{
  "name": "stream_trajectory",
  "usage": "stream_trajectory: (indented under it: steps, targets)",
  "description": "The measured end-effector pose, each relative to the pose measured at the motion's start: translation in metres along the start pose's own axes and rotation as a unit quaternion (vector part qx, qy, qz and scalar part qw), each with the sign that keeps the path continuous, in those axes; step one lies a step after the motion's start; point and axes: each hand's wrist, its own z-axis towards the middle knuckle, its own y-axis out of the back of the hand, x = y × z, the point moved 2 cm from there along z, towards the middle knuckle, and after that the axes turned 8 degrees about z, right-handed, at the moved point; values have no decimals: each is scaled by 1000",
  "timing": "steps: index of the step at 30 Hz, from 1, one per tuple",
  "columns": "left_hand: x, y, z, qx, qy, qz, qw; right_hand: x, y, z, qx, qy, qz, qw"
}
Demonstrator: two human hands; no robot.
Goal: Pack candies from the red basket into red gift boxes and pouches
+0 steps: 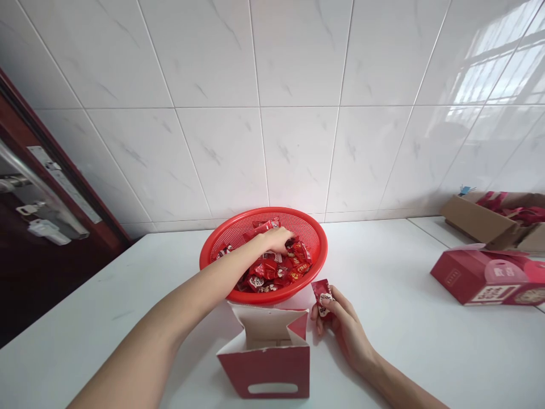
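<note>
A red plastic basket against the tiled wall holds several red-wrapped candies. My left hand reaches into it from the left, its fingers down among the candies; the fingertips are hidden, so any grip is unclear. To the right of the basket's front rim, my right hand is closed on a dark red candy packet, pinched under the thumb. Between my forearms stands a dark red box, its top open and its white inside showing, with a cut-out slot in the near side.
At the right lies a closed pink-red box. Behind it is an open brown cardboard box with red items inside. The white table meets the tiled wall. A dark red door with a metal handle is at the left.
</note>
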Motion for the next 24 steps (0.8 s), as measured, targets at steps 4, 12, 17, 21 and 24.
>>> stream_trajectory:
  steps: [4,12,17,21,24]
  targets:
    - [7,2,-1,13,3,-27,1000,1,-1,-1,-2,4,-4,1000]
    - [22,3,-8,36,44,-93,994,0,0,0,10,7,-9,1000]
    - [24,-3,-4,44,50,-98,993,0,-1,-1,10,7,-11,1000]
    - [23,-5,-2,48,47,-88,994,1,-2,-2,9,7,-12,1000]
    - [20,-5,-1,42,37,-86,995,1,-2,-1,11,5,-13,1000]
